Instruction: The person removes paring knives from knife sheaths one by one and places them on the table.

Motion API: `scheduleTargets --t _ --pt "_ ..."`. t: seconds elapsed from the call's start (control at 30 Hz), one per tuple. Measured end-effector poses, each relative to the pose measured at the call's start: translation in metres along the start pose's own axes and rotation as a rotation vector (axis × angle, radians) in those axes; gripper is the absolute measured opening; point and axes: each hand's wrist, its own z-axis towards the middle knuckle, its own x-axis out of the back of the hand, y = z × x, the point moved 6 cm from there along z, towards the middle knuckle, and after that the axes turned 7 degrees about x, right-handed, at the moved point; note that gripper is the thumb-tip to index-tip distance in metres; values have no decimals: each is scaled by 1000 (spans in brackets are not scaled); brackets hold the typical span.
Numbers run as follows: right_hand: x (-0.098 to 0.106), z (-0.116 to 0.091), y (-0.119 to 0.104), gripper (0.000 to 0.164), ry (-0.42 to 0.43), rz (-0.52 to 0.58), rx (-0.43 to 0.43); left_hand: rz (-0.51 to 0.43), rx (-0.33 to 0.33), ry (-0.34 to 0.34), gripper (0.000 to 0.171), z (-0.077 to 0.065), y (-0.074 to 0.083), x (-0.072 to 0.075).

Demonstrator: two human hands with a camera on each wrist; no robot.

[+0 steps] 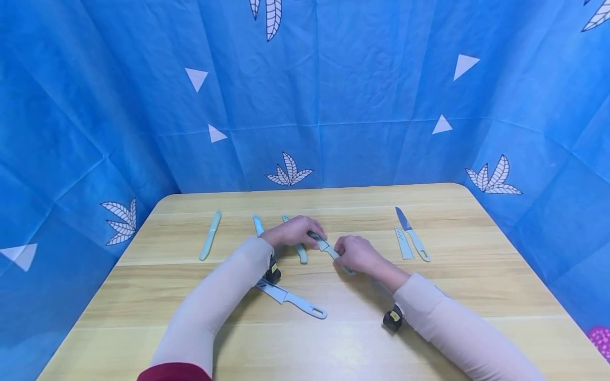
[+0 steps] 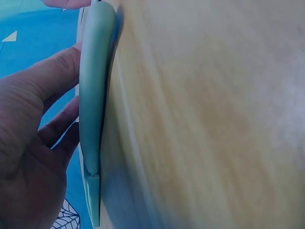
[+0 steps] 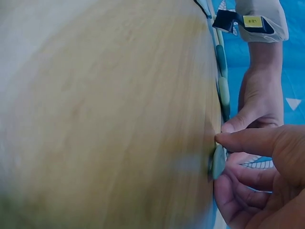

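Observation:
A light green knife (image 1: 325, 246) in its sheath lies aslant on the table between the two hands. My left hand (image 1: 300, 231) holds it at the far, sheath end. At the near end my right hand (image 1: 357, 254) grips the handle (image 3: 218, 162) between thumb and fingers, hiding part of it. Just under my left wrist is another green knife (image 1: 301, 253); its rounded handle (image 2: 96, 86) fills the foreground of the left wrist view. A larger pale blue knife (image 1: 305, 305) lies nearer, its sheathed end partly behind my left forearm.
At the left lies a sheathed green knife (image 1: 210, 235), and a further one (image 1: 258, 224) is partly covered by the left arm. To the right, a bare-bladed knife (image 1: 415, 241) rests beside its separate sheath (image 1: 404, 243). Blue cloth (image 1: 362, 153) hangs behind the wooden table (image 1: 476, 296).

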Motion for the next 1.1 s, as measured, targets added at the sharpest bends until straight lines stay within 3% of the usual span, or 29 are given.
scheduleTargets --t 0.3,0.5,1.1 --pt "3 0 6 20 4 13 -35 9 6 -17 29 1 2 -1" --pt "7 2 10 23 19 20 -15 -6 7 -24 26 1 1 -2" --pt "20 -1 15 18 22 97 1 -51 30 27 30 -8 7 4"
